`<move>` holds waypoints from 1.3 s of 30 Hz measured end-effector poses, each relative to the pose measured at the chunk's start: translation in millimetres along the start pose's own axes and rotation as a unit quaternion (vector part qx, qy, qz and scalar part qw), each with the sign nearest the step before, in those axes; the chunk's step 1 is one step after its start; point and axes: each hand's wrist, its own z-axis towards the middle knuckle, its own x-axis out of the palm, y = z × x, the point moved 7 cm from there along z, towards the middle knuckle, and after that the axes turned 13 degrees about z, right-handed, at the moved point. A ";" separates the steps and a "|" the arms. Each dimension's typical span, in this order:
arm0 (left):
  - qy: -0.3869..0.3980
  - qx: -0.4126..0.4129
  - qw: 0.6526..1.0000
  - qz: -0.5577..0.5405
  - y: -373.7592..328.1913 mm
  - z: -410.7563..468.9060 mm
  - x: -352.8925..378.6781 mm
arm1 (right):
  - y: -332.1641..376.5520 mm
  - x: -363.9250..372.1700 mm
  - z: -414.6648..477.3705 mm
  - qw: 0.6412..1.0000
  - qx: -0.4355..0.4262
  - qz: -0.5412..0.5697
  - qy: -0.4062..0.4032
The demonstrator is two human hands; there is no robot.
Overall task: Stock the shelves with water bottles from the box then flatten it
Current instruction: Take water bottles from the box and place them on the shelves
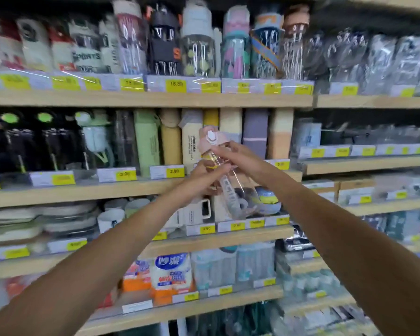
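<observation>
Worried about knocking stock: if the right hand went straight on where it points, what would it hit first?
The right hand grips the pink-lidded bottle; beyond it, probably the cream box on the shelf behind, though depth is unclear.

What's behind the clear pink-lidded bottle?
Tall pastel boxes on a wooden shelf, a white mug below. Left hand and right hand, gripping the bottle, hide the rest.
</observation>
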 end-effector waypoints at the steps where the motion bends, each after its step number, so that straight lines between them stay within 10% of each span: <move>1: -0.024 0.003 1.000 -0.003 -3.6 -5.1 -22.9 | 14.9 17.5 8.4 1.000 -0.016 0.001 0.008; 17: -0.312 0.115 0.943 0.020 -57.7 -57.7 -280.3 | 191.0 205.2 101.6 0.980 -0.182 0.065 0.055; 26: -0.443 0.182 0.878 0.003 -105.7 -38.3 -369.1 | 225.9 163.1 149.6 0.913 -0.340 -0.074 -0.214; 39: -0.403 0.211 0.879 0.143 -141.9 12.7 -387.7 | 204.2 164.8 180.8 0.898 -0.276 -0.255 -0.231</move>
